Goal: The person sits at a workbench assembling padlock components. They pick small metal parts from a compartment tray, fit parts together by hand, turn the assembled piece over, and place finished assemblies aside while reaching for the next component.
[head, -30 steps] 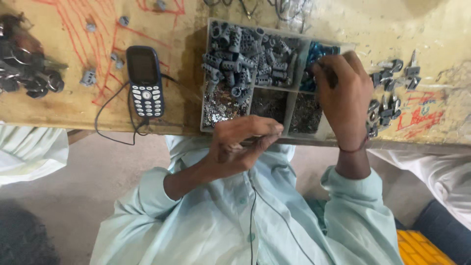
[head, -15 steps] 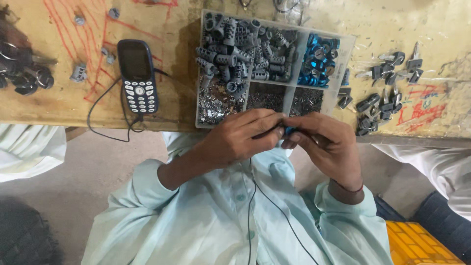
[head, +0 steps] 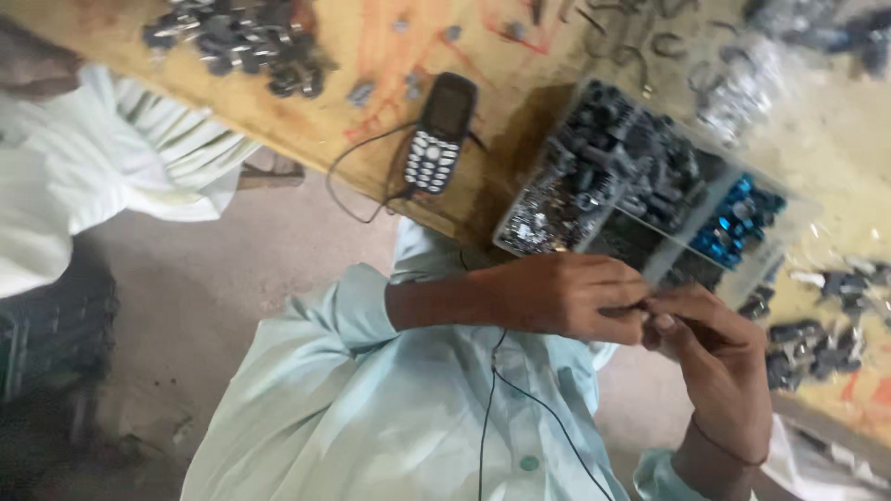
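A: How many views, and from where?

B: One cam, head-worn, looking steeply down the wearer's chest to the left hand [head: 561,295] and right hand [head: 715,357], both close to the lens.

A: Facing which way?

B: Forward-down, tilted; the wooden bench [head: 371,70] runs diagonally across the top, w/ a parts tray [head: 520,237] at its near edge. No 2nd view, so no overlap.

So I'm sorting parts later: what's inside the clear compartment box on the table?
The compartment box holds dark grey parts in its big section, blue parts in another, and small silvery bits. The sections nearest the hands are too dark to tell.
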